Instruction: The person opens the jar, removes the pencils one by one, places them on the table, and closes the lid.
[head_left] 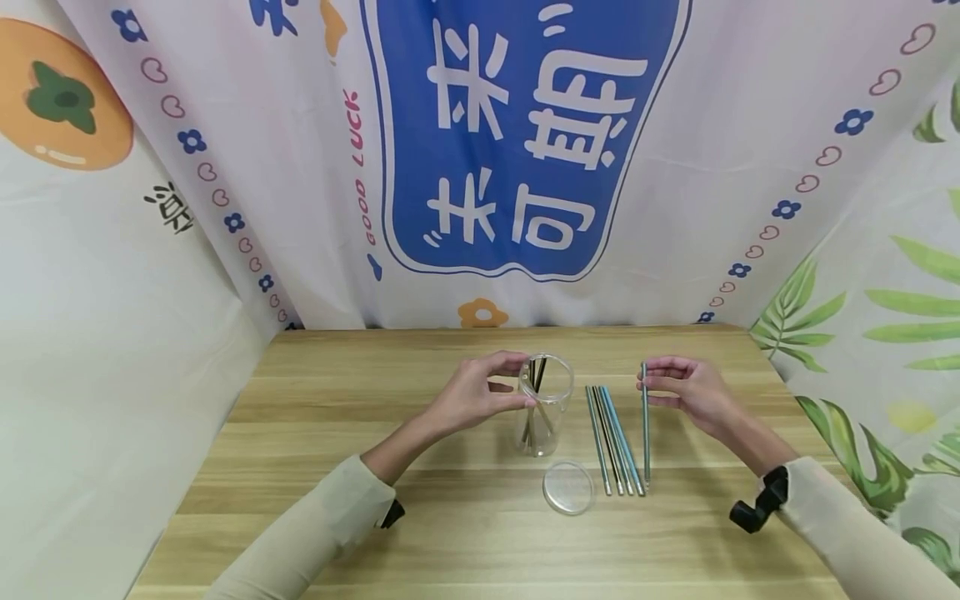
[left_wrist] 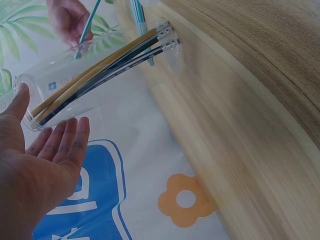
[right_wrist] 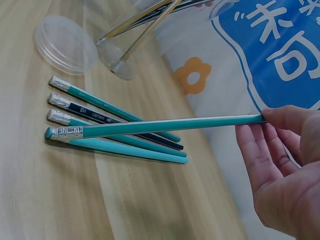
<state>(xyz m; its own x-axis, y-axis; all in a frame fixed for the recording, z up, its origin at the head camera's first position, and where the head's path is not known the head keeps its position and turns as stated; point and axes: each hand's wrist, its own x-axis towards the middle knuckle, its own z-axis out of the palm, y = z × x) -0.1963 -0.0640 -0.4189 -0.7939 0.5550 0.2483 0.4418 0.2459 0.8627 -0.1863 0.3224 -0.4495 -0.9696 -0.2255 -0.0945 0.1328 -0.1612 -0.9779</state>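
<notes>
Near the rim, my left hand [head_left: 480, 392] holds a clear plastic jar [head_left: 553, 421], thumb on one side and fingers on the other. Inside the jar lean several pencils [left_wrist: 107, 65], yellowish and dark, their eraser ends at the bottom. My right hand [head_left: 693, 392] pinches a green pencil [right_wrist: 165, 127] by its far end between thumb and fingers. That pencil's silver ferrule and eraser point toward me, low beside a row of several pencils [head_left: 611, 442] on the table. The row, green, black and light blue, lies between the jar and my right hand.
A round clear lid [head_left: 568, 488] lies flat on the wooden table [head_left: 300, 500], in front of the jar. A printed cloth [head_left: 315, 208] hangs behind the table's far edge, with a leaf-patterned cloth [head_left: 892, 350] on the right.
</notes>
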